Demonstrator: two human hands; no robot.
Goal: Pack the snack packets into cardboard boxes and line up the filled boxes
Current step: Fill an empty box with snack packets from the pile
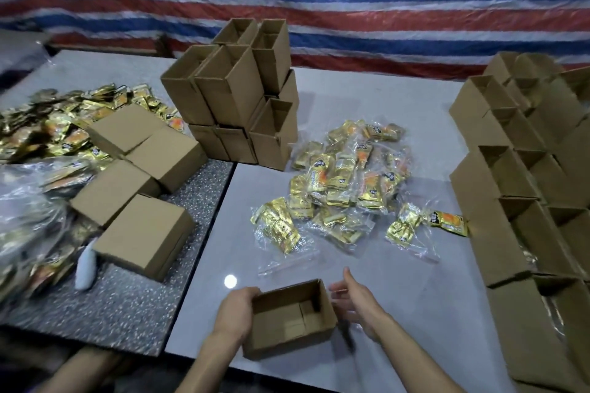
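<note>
- Left hand (238, 313) grips the left wall of an empty cardboard box (289, 319) at the near edge, apparently steadying it for filling.
- Right hand (354, 300), fingers loosely spread, hovers just right of it.
- Snack packets (348, 188) lie heaped just beyond, within reach.

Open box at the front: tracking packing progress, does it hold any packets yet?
No, the open box gripped by the left hand shows only bare cardboard flaps inside.
</note>
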